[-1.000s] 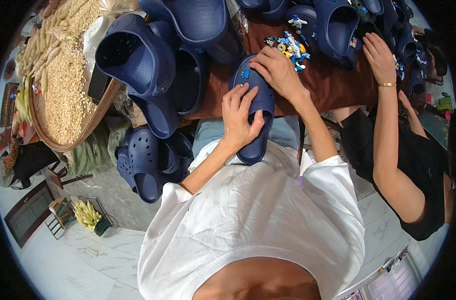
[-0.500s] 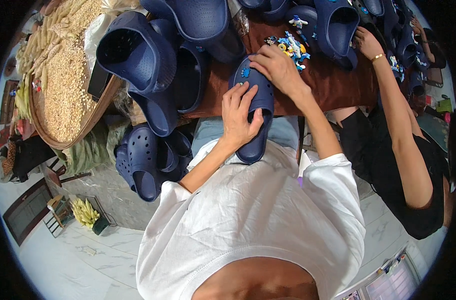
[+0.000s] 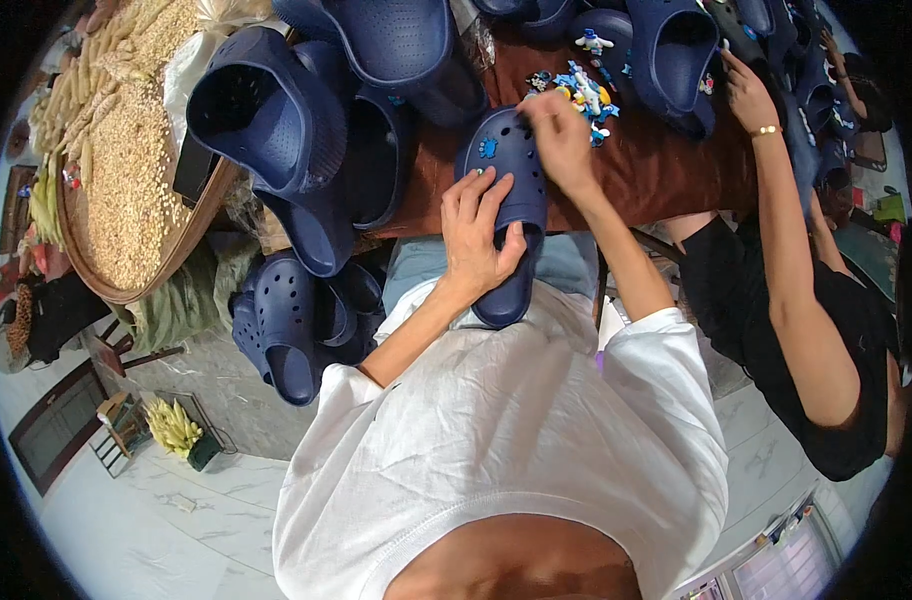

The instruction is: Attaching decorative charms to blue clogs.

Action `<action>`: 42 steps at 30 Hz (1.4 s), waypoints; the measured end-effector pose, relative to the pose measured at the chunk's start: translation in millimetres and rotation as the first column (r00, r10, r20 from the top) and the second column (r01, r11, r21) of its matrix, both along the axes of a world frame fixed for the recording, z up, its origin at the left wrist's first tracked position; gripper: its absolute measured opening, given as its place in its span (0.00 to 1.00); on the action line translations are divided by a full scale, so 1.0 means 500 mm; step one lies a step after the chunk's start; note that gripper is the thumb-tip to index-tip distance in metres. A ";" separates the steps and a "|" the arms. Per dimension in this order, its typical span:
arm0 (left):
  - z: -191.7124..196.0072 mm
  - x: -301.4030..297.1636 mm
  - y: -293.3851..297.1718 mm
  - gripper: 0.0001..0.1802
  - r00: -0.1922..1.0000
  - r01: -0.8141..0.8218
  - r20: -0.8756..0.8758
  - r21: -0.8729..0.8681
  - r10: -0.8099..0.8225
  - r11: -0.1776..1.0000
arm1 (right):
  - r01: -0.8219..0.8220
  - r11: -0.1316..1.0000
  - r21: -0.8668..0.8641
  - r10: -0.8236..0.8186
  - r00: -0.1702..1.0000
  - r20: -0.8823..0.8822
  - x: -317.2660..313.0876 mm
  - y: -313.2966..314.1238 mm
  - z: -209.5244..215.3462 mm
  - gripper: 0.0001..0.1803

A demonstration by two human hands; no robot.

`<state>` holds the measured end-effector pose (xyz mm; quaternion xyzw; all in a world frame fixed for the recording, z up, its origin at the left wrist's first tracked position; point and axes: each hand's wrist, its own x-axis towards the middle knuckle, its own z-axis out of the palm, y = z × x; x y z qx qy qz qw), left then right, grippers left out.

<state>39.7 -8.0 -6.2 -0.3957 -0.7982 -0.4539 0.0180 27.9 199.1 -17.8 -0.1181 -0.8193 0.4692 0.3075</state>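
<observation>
A brown table (image 3: 666, 170) runs across the top of the view, above a pale marble floor (image 3: 126, 530), and it is crowded with navy blue clogs (image 3: 276, 110) stacked in heaps. We see more of the same clogs piled on the floor (image 3: 296, 325) at the left, beside a wide woven tray of grain (image 3: 126, 170).

The one clog being worked on (image 3: 508, 215) lies at the near edge of the table, its toe toward the heaps and its heel hanging over the lap. Our left hand (image 3: 481, 235) clamps it from the left side — fingers spread over the upper, thumb pressed on the strap end. A small blue charm (image 3: 488, 148) already sits in one of the holes near the toe. Our right hand (image 3: 559, 135) rests on the toe with its fingertips bunched together, pinched at a hole; whether a charm is between them we cannot tell.

Just beyond the right hand lies a loose scatter of small coloured charms (image 3: 584, 92) on the brown cloth. At the right, another person in black reaches a hand (image 3: 746, 90) with a gold bracelet to a clog (image 3: 681, 50) further along the table.
</observation>
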 end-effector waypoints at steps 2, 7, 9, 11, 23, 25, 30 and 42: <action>0.001 0.004 0.000 0.29 1.000 -0.002 0.002 -0.002 0.002 1.000 | 0.125 0.910 -0.396 -0.115 0.992 0.049 -0.003 0.028 -0.010 0.14; 0.000 0.001 -0.001 0.29 1.000 -0.006 -0.001 -0.014 0.006 1.000 | 0.140 0.958 0.252 -0.167 0.982 0.093 0.014 0.053 -0.019 0.10; 0.001 -0.002 0.003 0.29 1.000 -0.005 -0.001 -0.008 0.005 1.000 | 0.148 0.942 0.302 -0.200 0.968 0.149 0.023 0.070 -0.021 0.10; 0.003 -0.001 0.003 0.29 1.000 -0.005 0.000 -0.003 0.005 1.000 | 0.139 0.922 0.361 -0.230 0.947 0.224 0.027 0.077 -0.020 0.10; -0.006 -0.034 -0.034 0.18 0.951 -0.111 0.304 0.161 0.058 0.981 | -0.264 0.872 0.413 0.192 0.959 0.208 0.019 -0.009 0.082 0.12; 0.001 -0.042 -0.024 0.18 0.946 -0.114 0.315 0.112 0.073 0.987 | -0.338 0.816 0.469 0.248 0.938 0.243 0.014 -0.022 0.078 0.12; 0.006 -0.054 -0.023 0.21 0.930 -0.119 0.352 0.011 0.107 0.993 | -0.379 0.796 0.472 0.262 0.919 0.296 0.011 -0.025 0.071 0.12; 0.036 -0.034 -0.047 0.23 0.830 -0.163 0.529 -0.074 0.177 0.984 | -0.218 0.968 0.121 0.203 0.972 0.121 0.053 -0.040 0.065 0.07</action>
